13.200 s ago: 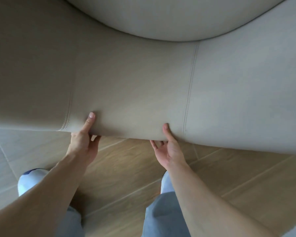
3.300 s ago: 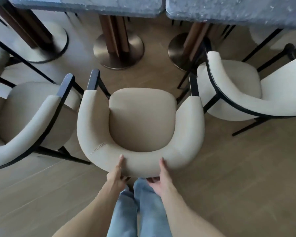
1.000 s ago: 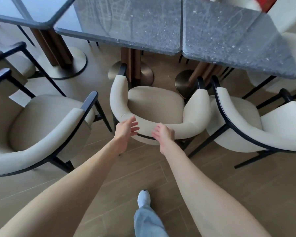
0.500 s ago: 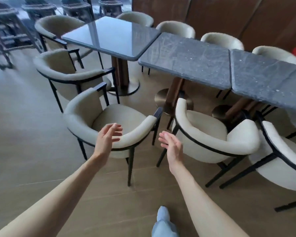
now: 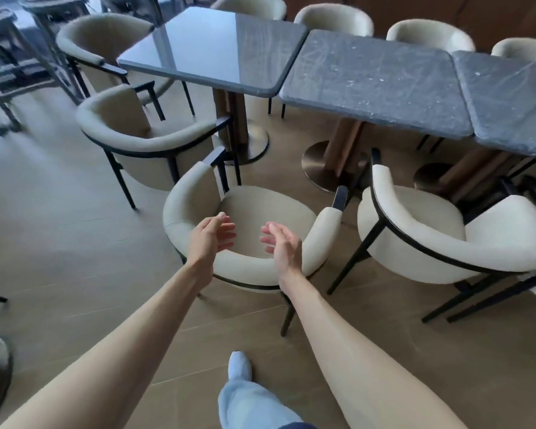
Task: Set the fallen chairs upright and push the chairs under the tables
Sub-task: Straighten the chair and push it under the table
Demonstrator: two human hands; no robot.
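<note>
Standing upright at nine o'clock, a cream chair [image 5: 143, 140] is sitting well out from the glossy dark table [image 5: 217, 48], its back turned toward the camera. At the centre, another cream chair [image 5: 248, 239] is facing the tables, its seat out on the floor short of the marble table [image 5: 375, 82] at one o'clock. Over its curved back both hands are hovering — the left hand [image 5: 209, 238] is spread, fingers loosely curled, holding nothing, and the right hand [image 5: 283, 246] is likewise spread, palm turned inward, empty. Neither is touching the backrest that I can tell. At three o'clock a third cream chair [image 5: 446, 236] is standing just beside the centre one — its front is reaching under the table edge.
</note>
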